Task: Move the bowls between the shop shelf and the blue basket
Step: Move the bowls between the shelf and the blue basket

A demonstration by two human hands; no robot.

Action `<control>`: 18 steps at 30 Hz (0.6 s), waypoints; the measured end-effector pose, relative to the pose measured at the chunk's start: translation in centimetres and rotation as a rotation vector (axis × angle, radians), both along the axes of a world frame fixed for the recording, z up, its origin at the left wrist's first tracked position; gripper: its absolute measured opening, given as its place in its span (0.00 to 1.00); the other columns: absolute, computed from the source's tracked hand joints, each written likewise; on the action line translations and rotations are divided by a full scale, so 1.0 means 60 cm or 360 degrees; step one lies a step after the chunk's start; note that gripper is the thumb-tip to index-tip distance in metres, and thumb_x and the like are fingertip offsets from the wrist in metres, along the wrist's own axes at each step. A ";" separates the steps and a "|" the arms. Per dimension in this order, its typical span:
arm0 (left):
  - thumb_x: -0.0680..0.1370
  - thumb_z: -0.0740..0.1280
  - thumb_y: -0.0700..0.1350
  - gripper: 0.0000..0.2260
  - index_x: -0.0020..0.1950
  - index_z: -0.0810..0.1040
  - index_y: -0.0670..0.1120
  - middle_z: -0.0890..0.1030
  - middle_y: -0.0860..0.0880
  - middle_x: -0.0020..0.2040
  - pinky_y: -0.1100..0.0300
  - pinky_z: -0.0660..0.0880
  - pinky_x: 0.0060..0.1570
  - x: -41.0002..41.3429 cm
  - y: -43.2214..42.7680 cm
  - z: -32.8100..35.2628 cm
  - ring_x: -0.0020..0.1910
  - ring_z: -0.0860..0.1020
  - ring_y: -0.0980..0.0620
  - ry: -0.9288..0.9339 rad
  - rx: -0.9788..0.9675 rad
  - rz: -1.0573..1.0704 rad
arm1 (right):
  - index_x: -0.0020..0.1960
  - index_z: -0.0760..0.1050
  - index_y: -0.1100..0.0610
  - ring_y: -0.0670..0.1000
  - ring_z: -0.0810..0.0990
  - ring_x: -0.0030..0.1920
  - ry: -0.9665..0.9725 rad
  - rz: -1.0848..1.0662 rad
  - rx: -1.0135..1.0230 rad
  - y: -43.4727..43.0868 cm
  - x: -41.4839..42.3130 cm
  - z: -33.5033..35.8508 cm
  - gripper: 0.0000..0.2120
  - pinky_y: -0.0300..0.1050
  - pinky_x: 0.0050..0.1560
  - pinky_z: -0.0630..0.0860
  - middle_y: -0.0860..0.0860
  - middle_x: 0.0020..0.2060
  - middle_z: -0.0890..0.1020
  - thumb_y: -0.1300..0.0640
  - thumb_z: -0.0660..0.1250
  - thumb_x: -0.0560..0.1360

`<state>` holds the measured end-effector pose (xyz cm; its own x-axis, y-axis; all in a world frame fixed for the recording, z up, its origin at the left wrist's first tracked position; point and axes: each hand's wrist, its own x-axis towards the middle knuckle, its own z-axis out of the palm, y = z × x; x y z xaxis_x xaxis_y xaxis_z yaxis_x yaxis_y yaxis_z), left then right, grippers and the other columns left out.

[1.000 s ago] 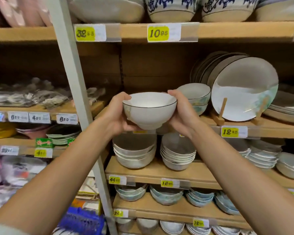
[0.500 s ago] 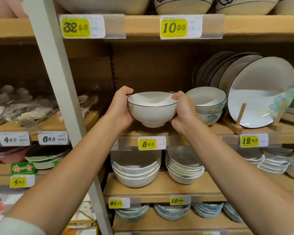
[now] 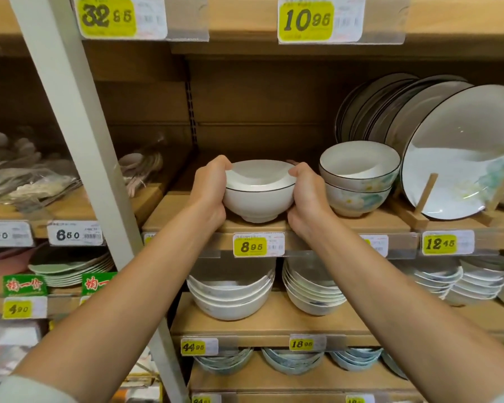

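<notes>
A white bowl with a thin dark rim (image 3: 259,196) sits with its foot on the wooden shop shelf (image 3: 186,216), above the 8.95 price tag. My left hand (image 3: 210,190) grips its left side and my right hand (image 3: 306,196) grips its right side, thumbs over the rim. Just to the right stands a stack of two similar bowls with a pale flower print (image 3: 358,178), close to my right hand. The blue basket is out of view.
Large plates (image 3: 460,158) lean on wooden stands at the right of the same shelf. Stacks of white bowls (image 3: 230,292) fill the shelf below. A grey upright post (image 3: 79,135) runs diagonally at the left. The upper shelf's edge (image 3: 245,18) hangs overhead.
Both hands have carried the bowl forward and down from the air in front of the shelf onto the shelf board beside the two stacked bowls. The camera has moved closer.
</notes>
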<state>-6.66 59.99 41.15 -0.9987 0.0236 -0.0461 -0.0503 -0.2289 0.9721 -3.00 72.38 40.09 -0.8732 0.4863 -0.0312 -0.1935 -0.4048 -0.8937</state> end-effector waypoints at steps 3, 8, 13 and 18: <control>0.71 0.63 0.42 0.05 0.42 0.78 0.46 0.80 0.47 0.39 0.54 0.74 0.43 -0.009 -0.001 -0.004 0.42 0.79 0.48 0.0010 -0.0061 -0.0022 | 0.45 0.76 0.52 0.55 0.80 0.45 -0.0012 0.0015 -0.0031 0.002 -0.001 -0.008 0.10 0.51 0.50 0.77 0.54 0.42 0.83 0.61 0.57 0.74; 0.74 0.60 0.39 0.10 0.48 0.80 0.46 0.82 0.44 0.46 0.51 0.78 0.50 -0.029 -0.005 -0.008 0.46 0.81 0.45 -0.0006 -0.0001 -0.0027 | 0.51 0.75 0.52 0.55 0.80 0.52 -0.0008 0.0091 0.0020 0.006 0.009 -0.007 0.10 0.53 0.56 0.77 0.54 0.48 0.82 0.59 0.57 0.76; 0.75 0.64 0.38 0.09 0.51 0.81 0.43 0.83 0.45 0.44 0.53 0.78 0.46 -0.055 -0.008 -0.001 0.44 0.82 0.46 -0.0002 -0.0036 -0.0108 | 0.61 0.75 0.56 0.52 0.80 0.58 0.0018 0.0175 -0.0024 0.011 0.030 -0.009 0.14 0.52 0.62 0.75 0.54 0.56 0.83 0.51 0.58 0.80; 0.80 0.63 0.49 0.11 0.60 0.72 0.46 0.77 0.50 0.48 0.54 0.77 0.49 -0.050 -0.011 0.021 0.52 0.78 0.48 0.0093 -0.0218 0.0277 | 0.68 0.69 0.53 0.52 0.75 0.65 0.0064 0.0160 -0.0105 0.019 0.044 -0.009 0.19 0.53 0.67 0.70 0.52 0.65 0.76 0.46 0.56 0.82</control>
<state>-9.65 59.32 42.39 -0.9882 -0.1518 0.0213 0.0359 -0.0947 0.9949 -0.38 73.50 39.53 -0.9186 0.3946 -0.0242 -0.1843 -0.4818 -0.8567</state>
